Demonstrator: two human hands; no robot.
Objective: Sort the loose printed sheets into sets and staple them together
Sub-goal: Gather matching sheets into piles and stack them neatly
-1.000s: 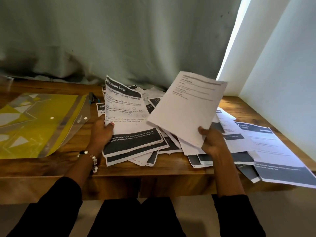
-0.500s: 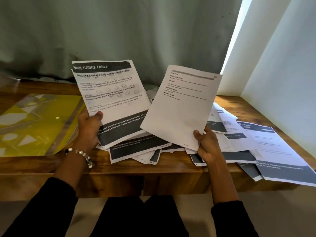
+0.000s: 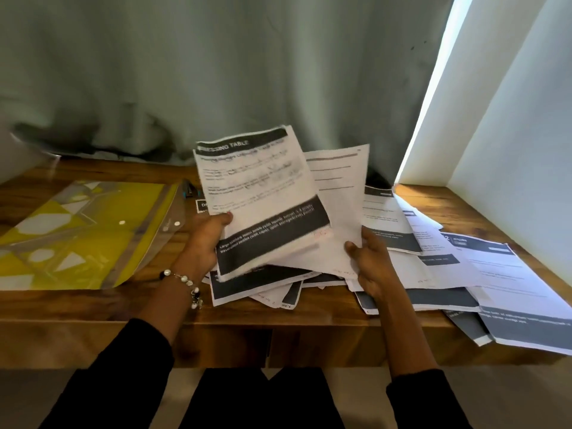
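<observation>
You're mid-sort: left hand point(image 3: 202, 243) grip pinches the black-banded "DRESSING TABLE" printed sheet point(image 3: 263, 199), right hand point(image 3: 371, 261) grip holds the plainer white sheet point(image 3: 339, 205) tucked behind it, above the counter point(image 3: 93, 305) pile; next, square edges, then staple.

Left hand point(image 3: 205, 239) grips banded sheet point(image 3: 263, 199) overlapping plain sheet point(image 3: 340, 209), right hand point(image 3: 373, 264) beneath.

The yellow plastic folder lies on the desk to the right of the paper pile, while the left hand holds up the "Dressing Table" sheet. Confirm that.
Wrong side. In the head view the yellow plastic folder lies on the desk to the left of the paper pile, not the right. The rest holds: the left hand holds up the "Dressing Table" sheet.
</observation>
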